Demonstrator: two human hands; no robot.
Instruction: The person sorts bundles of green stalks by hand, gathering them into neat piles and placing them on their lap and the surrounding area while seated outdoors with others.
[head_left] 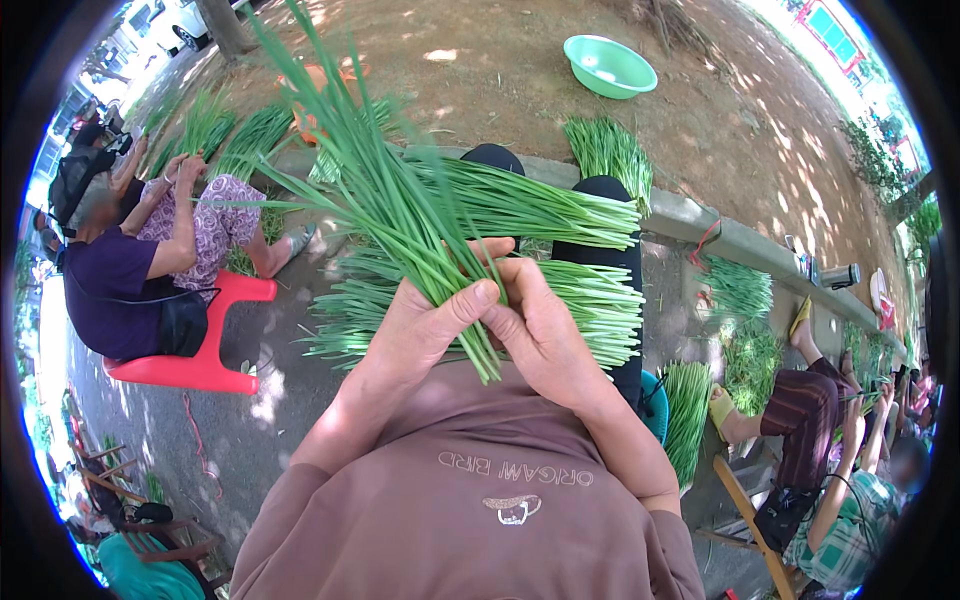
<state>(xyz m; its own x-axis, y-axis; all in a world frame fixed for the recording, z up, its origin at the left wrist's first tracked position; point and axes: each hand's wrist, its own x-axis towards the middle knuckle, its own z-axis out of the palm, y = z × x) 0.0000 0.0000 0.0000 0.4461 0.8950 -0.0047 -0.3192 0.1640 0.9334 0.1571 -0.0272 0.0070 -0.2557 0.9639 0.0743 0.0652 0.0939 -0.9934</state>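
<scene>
Green stalks [410, 235] make a loose bunch between my hands, on my side of the curb [740, 242], their leafy tips slanting toward it and their pale ends pointing back from it at my shirt [400, 520]. My left hand [410, 325] is clamped round the bunch, its thumb pressed along the lower stems. My right hand [535, 320] meets it there, thumb and fingers curled close by those stems; whether they pinch a stem or only touch the bunch, I cannot tell. I judge that I am at the picking-over step, tidying one handful, since its lower ends look a little uneven. The next move, I think, calls for my left grip to be firm enough that nothing slips, yet light enough not to bruise the stems, while the right fingers pick out strays or nudge the ends into line. Two fuller bundles lie across my legs [495, 157], the upper bundle [560, 212] nearer the curb and the lower bundle [590, 300] farther back from it, and both look better lined up than my handful. Beyond the curb, a green basin [610, 85] sits on the dirt [500, 90].
</scene>
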